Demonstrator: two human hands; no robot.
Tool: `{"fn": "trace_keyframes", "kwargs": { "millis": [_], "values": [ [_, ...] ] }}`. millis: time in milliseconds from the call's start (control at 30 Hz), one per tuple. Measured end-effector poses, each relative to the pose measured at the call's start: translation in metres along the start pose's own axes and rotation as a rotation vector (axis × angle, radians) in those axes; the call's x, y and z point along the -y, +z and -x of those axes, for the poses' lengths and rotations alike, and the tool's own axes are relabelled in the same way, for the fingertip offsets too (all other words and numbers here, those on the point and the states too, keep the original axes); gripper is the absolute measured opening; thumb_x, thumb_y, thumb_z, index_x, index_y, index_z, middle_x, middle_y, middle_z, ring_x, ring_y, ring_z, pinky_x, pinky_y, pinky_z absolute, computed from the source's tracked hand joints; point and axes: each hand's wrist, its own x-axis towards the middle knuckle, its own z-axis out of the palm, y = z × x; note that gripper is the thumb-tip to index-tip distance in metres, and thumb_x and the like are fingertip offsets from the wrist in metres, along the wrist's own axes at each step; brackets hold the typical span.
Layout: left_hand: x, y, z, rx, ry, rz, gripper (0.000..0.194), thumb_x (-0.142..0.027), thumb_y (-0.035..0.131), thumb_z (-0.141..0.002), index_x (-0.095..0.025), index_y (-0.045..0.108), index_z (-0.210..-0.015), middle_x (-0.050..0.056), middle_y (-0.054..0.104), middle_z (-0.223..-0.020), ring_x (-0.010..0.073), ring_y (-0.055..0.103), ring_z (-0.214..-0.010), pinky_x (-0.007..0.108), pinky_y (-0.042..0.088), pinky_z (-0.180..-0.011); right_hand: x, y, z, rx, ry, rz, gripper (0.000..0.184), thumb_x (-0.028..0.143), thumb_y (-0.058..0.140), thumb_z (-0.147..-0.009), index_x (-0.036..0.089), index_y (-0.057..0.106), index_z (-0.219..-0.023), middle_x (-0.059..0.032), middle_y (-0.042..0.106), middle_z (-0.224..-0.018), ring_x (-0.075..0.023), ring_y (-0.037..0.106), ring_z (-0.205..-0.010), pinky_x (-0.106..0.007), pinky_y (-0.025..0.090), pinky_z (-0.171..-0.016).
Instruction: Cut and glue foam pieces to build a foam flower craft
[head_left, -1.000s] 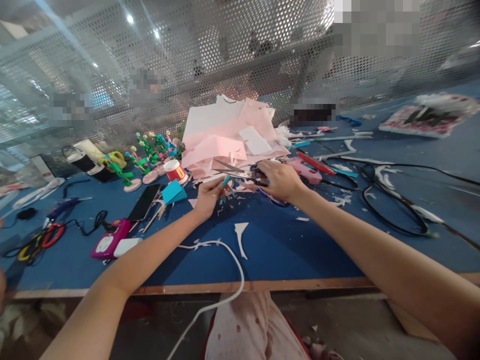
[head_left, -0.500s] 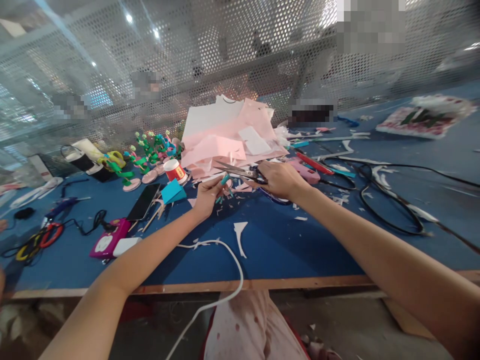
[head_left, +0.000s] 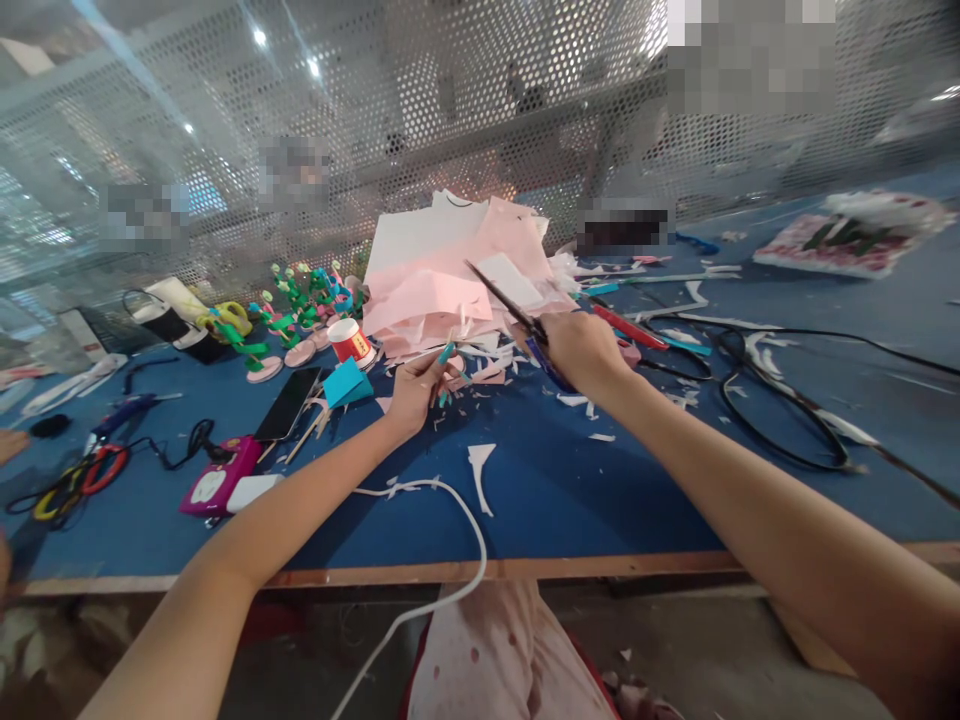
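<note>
My left hand (head_left: 416, 392) pinches a small teal strip (head_left: 446, 353), probably paper or foam, its tip poking up between the fingers. In my right hand (head_left: 583, 350) is a pair of scissors (head_left: 510, 303) with dark blue handles, its blades together and pointing up and left over the paper pile. The blades are apart from the teal strip. Pink and white sheets (head_left: 442, 255) are heaped just beyond both hands. Small teal and white scraps lie beneath my left hand. A folded blue paper piece (head_left: 348, 384) sits to its left, near a red and white paper cup (head_left: 350, 343).
Green handmade figures (head_left: 289, 310) stand at the back left. A phone (head_left: 289, 404), a magenta power block (head_left: 223, 478) and a glue gun (head_left: 124, 415) lie on the left. A white cable (head_left: 480, 540) crosses the front edge. Black cable (head_left: 780, 450) loops at right, near a red tool (head_left: 630, 327).
My right hand has drawn the scissors away to the right and tilted them upward, and the blades have come together. My left hand stays nearly in place with the teal strip.
</note>
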Motion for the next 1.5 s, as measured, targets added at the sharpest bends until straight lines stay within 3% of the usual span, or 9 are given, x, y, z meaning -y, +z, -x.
{"fn": "trace_keyframes", "kwargs": {
  "millis": [167, 533, 667, 833, 1000, 1100, 1233, 1400, 1500],
  "values": [
    [0.0, 0.0, 0.001, 0.042, -0.033, 0.009, 0.042, -0.046, 0.074, -0.059, -0.012, 0.066, -0.083, -0.003, 0.061, -0.056, 0.0034, 0.045, -0.034, 0.017, 0.026, -0.029, -0.005, 0.005, -0.002, 0.073, 0.109, -0.071, 0.052, 0.052, 0.044, -0.08, 0.007, 0.069, -0.089, -0.0234, 0.068, -0.086, -0.0329, 0.064, -0.081, -0.034, 0.043, -0.059],
    [-0.002, 0.002, 0.002, 0.084, -0.093, 0.049, 0.046, -0.046, 0.077, -0.055, -0.013, 0.059, -0.082, -0.002, 0.065, -0.059, 0.006, 0.053, -0.036, 0.017, 0.041, -0.038, 0.001, 0.019, 0.0, 0.093, 0.055, -0.176, 0.032, 0.039, 0.058, -0.075, 0.008, 0.066, -0.08, -0.0166, 0.068, -0.078, -0.0291, 0.063, -0.08, -0.032, 0.042, -0.066],
    [-0.004, 0.005, 0.004, 0.07, -0.131, 0.088, 0.045, -0.042, 0.079, -0.054, -0.015, 0.052, -0.08, -0.002, 0.066, -0.061, 0.013, 0.064, -0.049, 0.024, 0.052, -0.052, 0.005, 0.018, 0.003, -0.048, 0.075, -0.212, 0.032, 0.037, 0.056, -0.078, 0.007, 0.061, -0.088, -0.0191, 0.064, -0.089, -0.0288, 0.061, -0.085, -0.035, 0.043, -0.072],
    [-0.026, 0.007, -0.008, 0.006, 0.016, 0.148, 0.026, -0.031, 0.069, -0.07, -0.018, 0.05, -0.082, -0.001, 0.069, -0.072, 0.0181, 0.069, -0.08, 0.034, 0.054, -0.081, 0.01, 0.016, 0.008, -0.23, -0.157, -0.536, 0.03, 0.042, 0.045, -0.084, 0.015, 0.057, -0.085, -0.0119, 0.063, -0.084, -0.0224, 0.058, -0.081, -0.034, 0.043, -0.074],
    [-0.067, -0.004, -0.024, -0.085, 0.205, 0.107, 0.017, -0.029, 0.06, -0.079, -0.02, 0.049, -0.087, 0.0, 0.07, -0.086, 0.0179, 0.066, -0.095, 0.035, 0.052, -0.086, 0.025, 0.007, 0.022, -0.121, -0.56, -0.645, 0.04, 0.055, 0.042, -0.084, 0.018, 0.051, -0.072, -0.0064, 0.057, -0.069, -0.0173, 0.052, -0.067, -0.029, 0.04, -0.064],
    [-0.08, -0.007, -0.026, -0.115, 0.198, -0.076, 0.015, -0.032, 0.055, -0.082, -0.02, 0.049, -0.09, -0.001, 0.069, -0.081, 0.0161, 0.068, -0.081, 0.031, 0.054, -0.073, 0.035, 0.003, 0.032, 0.103, -0.826, -0.525, 0.049, 0.067, 0.054, -0.07, 0.018, 0.048, -0.067, -0.0043, 0.054, -0.067, -0.0151, 0.049, -0.061, -0.026, 0.036, -0.056],
    [-0.07, 0.002, -0.014, 0.03, -0.031, -0.61, 0.01, -0.024, 0.048, -0.085, -0.016, 0.05, -0.09, 0.0, 0.066, -0.065, 0.0117, 0.061, -0.047, 0.026, 0.051, -0.054, 0.043, 0.008, 0.037, 0.281, -0.883, -0.245, 0.053, 0.07, 0.056, -0.066, 0.017, 0.052, -0.07, -0.007, 0.058, -0.076, -0.0187, 0.053, -0.069, -0.027, 0.033, -0.056],
    [-0.041, 0.018, 0.013, 0.202, 0.212, -1.627, 0.024, -0.021, 0.043, -0.086, -0.011, 0.054, -0.104, 0.013, 0.069, -0.082, 0.0224, 0.067, -0.078, 0.033, 0.049, -0.069, 0.044, 0.017, 0.034, 0.322, -0.834, -0.067, 0.052, 0.067, 0.055, -0.069, 0.016, 0.058, -0.078, -0.0109, 0.061, -0.087, -0.0232, 0.057, -0.083, -0.029, 0.039, -0.064],
    [-0.031, 0.021, 0.022, 0.269, 0.245, -1.835, 0.03, -0.013, 0.038, -0.085, -0.008, 0.05, -0.112, 0.017, 0.067, -0.088, 0.025, 0.066, -0.087, 0.032, 0.049, -0.07, 0.043, 0.021, 0.031, 0.234, -0.743, 0.007, 0.051, 0.062, 0.053, -0.074, 0.013, 0.061, -0.087, -0.0142, 0.061, -0.092, -0.0254, 0.057, -0.09, -0.03, 0.042, -0.071]
  ]
}}
